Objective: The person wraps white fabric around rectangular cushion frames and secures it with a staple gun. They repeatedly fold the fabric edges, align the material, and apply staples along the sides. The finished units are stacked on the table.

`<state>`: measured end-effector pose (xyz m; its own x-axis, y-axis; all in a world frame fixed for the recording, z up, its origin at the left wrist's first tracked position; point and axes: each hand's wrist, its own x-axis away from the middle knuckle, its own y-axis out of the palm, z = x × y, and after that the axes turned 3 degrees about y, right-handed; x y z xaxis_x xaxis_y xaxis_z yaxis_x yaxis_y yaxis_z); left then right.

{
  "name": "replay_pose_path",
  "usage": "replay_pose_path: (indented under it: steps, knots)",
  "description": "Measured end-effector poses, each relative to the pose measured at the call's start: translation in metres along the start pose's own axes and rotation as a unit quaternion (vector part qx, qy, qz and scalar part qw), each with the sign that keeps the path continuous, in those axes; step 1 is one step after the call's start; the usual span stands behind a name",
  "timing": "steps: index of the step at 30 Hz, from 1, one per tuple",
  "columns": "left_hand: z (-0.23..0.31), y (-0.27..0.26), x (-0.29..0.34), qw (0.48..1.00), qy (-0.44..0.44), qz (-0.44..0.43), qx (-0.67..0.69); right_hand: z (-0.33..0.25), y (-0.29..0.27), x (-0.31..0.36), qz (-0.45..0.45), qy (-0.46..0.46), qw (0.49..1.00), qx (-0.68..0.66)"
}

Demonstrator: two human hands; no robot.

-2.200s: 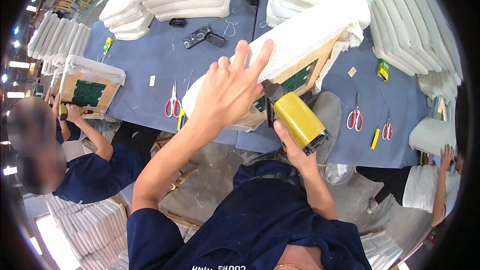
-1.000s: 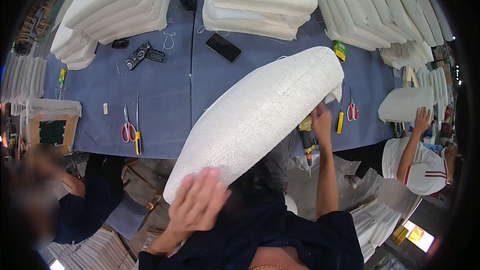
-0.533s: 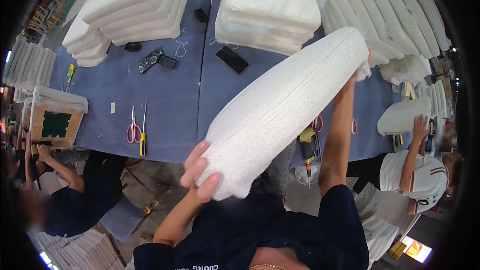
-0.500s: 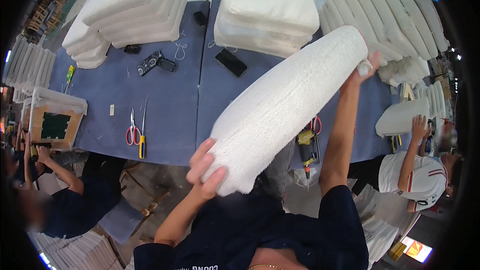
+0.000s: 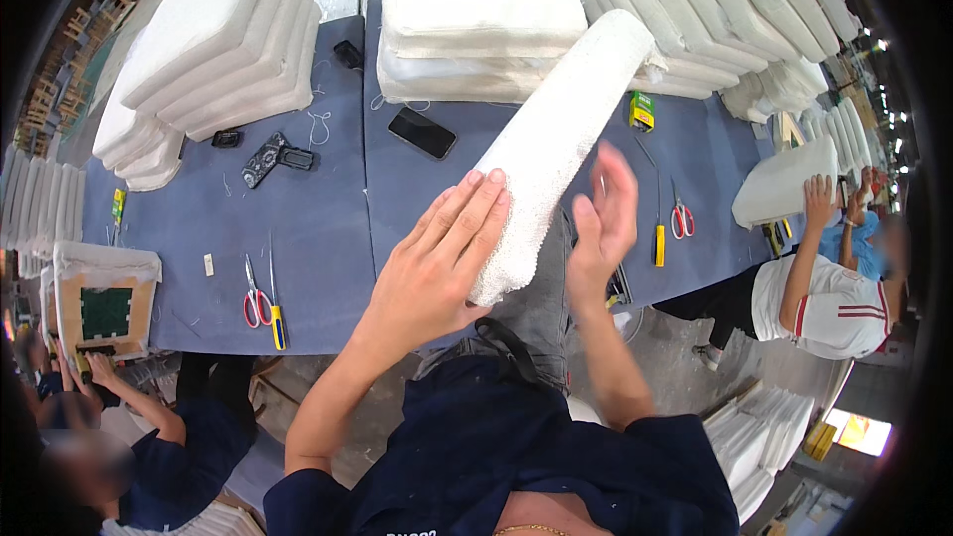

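Note:
A white fabric-covered cushion [image 5: 556,129] stands edge-on before me, slanting from its near end up to the far right. My left hand [image 5: 437,243] grips its near left side, with the fingers laid over the fabric and the thumb mostly hidden at the lower end. Just right of the cushion, my right hand [image 5: 604,223] is raised with thumb and fingers apart, holding nothing. A black phone [image 5: 422,132] lies on the blue-grey table [image 5: 308,228] left of the cushion. The cushion's underside is out of sight.
Stacks of white cushions [image 5: 476,0] line the table's far side. Red-handled scissors [image 5: 256,306] and a yellow-handled screwdriver [image 5: 279,326] lie left; another pair of scissors [image 5: 682,218] and a yellow-handled tool [image 5: 660,243] lie right. Co-workers handle cushions at both sides.
My right hand has let go of the cushion's far end and come down beside it. The cushion has swung steeper and shifted left. My left hand has slid further onto its side.

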<state>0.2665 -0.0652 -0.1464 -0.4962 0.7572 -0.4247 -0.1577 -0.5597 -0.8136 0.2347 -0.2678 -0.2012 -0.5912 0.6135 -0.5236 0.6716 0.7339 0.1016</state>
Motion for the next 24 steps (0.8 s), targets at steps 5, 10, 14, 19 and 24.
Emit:
replay_pose_path:
  steps: [5, 10, 14, 19, 24]
  knots:
    - [0.002, -0.012, -0.016, 0.995, 0.037, -0.087, -0.037, -0.037, -0.025, 0.037, -0.073, 0.471, 0.825, -0.306]
    - [-0.004, -0.012, -0.037, 0.989, 0.068, -0.131, 0.02, -0.046, -0.002, 0.029, -0.024, 0.397, 0.89, -0.22]
    - [-0.005, -0.006, -0.032, 0.988, 0.068, -0.134, 0.039, -0.014, 0.004, 0.045, 0.031, 0.332, 0.89, -0.309]
    - [-0.006, -0.004, -0.026, 0.988, 0.067, -0.132, 0.039, -0.046, 0.012, 0.036, 0.099, 0.433, 0.864, -0.236]
    - [0.007, -0.003, -0.024, 0.986, 0.076, -0.149, 0.024, -0.037, 0.015, 0.025, 0.164, 0.439, 0.874, -0.125]
